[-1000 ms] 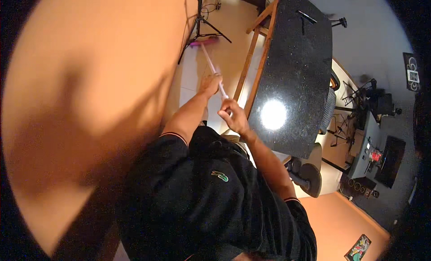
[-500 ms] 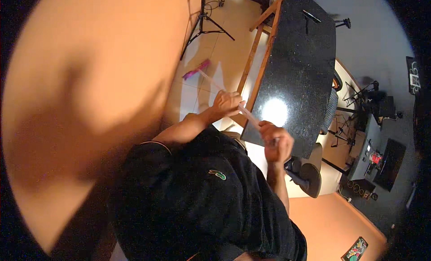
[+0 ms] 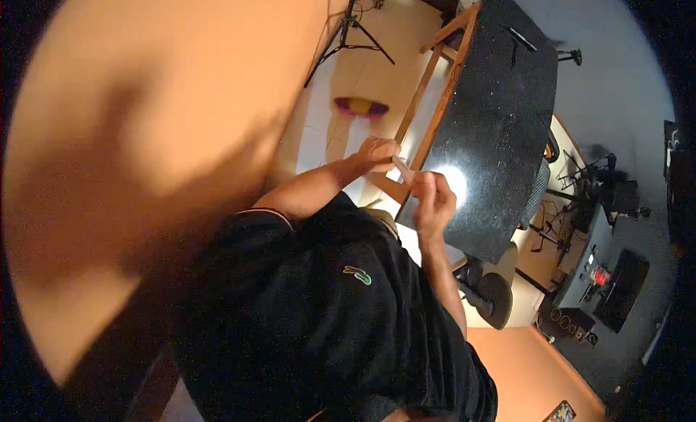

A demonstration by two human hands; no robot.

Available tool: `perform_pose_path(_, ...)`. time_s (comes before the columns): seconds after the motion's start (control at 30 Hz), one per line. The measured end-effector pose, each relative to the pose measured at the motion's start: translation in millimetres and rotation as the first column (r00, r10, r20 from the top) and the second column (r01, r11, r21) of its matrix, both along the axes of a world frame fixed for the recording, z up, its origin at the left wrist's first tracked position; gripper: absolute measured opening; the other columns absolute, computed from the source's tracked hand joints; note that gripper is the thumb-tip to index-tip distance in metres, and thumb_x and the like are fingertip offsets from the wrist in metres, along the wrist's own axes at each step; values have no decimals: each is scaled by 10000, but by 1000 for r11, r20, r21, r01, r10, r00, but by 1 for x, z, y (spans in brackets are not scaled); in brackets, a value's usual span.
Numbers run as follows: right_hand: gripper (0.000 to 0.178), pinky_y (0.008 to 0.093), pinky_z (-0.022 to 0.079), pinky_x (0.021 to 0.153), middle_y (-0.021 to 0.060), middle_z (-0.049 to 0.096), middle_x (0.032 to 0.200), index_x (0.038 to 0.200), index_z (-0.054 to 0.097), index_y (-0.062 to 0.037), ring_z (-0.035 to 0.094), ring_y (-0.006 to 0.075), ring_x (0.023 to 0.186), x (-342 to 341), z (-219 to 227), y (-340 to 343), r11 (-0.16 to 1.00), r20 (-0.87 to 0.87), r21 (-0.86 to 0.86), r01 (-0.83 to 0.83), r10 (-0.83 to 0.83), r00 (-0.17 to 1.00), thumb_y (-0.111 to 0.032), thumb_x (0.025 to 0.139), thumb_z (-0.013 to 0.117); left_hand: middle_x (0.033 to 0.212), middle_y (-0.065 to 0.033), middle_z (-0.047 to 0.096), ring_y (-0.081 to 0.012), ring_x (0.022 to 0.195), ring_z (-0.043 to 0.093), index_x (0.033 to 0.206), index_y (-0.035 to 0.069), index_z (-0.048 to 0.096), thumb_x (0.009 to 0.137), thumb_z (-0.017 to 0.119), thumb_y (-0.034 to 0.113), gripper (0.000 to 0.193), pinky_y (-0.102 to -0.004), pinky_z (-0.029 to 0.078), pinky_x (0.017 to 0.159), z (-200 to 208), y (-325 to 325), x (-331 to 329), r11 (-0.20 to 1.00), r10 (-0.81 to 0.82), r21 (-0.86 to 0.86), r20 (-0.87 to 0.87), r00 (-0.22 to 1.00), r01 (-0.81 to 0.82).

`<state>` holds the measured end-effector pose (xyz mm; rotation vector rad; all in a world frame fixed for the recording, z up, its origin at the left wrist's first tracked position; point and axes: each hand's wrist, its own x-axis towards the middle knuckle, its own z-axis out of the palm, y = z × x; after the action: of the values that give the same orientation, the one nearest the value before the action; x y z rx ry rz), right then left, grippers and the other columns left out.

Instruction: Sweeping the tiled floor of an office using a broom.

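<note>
Head view: broom handle (image 3: 403,168) within left grip (image 3: 378,153) and right grip (image 3: 434,199).

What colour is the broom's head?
The broom head looks purple-pink with a yellow middle, though motion-blurred; it shows best in the head view.

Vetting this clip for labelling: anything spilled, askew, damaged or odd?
No evident spill or breakage. Two visual oddities: the wide purple-and-yellow broom head looks smeared, probably motion blur, and white glare washes out part of the long black wood-framed table, beside the bare right hand.
</note>
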<state>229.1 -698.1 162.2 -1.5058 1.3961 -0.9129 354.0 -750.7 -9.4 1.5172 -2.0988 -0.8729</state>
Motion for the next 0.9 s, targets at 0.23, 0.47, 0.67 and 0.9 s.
perform_pose_path(0.23, 217, 323, 445, 623, 126, 597, 693, 709, 547, 36, 554, 225, 627, -17, 73, -4, 932, 501, -260, -252, 353, 790, -138, 834, 515, 805, -96, 563, -285, 768, 548, 875, 110, 609, 700, 605, 260, 231, -429, 395, 656, 51, 25, 17, 843, -138, -537, -276, 951, -33)
perform_pose_path(0.47, 221, 252, 394, 491, 78, 558, 626, 690, 579, 13, 511, 134, 531, 22, 36, -8, 892, 194, 25, -452, 439, 877, -137, 842, 522, 700, -101, 542, -314, 618, 536, 668, 98, 532, 735, 628, 282, 218, -421, 412, 532, 25, 31, 54, 910, 322, -205, -200, 925, -361)
perform_pose_path(0.67, 258, 228, 324, 449, 21, 533, 605, 715, 610, 15, 438, 72, 507, 9, 24, -3, 834, 181, 171, -525, 498, 848, -181, 861, 526, 782, -76, 578, -266, 737, 582, 826, 129, 641, 678, 671, 283, 216, -392, 455, 565, -20, 75, 43, 989, 73, -108, -205, 976, -96)
perform_pose_path(0.9, 320, 376, 448, 590, 117, 581, 623, 637, 580, 19, 556, 273, 595, -31, 97, -6, 712, 542, -256, -654, 666, 513, -272, 769, 577, 706, -74, 535, -261, 650, 569, 816, 137, 637, 698, 662, 297, 200, -378, 432, 526, 69, 71, 16, 819, 171, -509, -223, 960, -265)
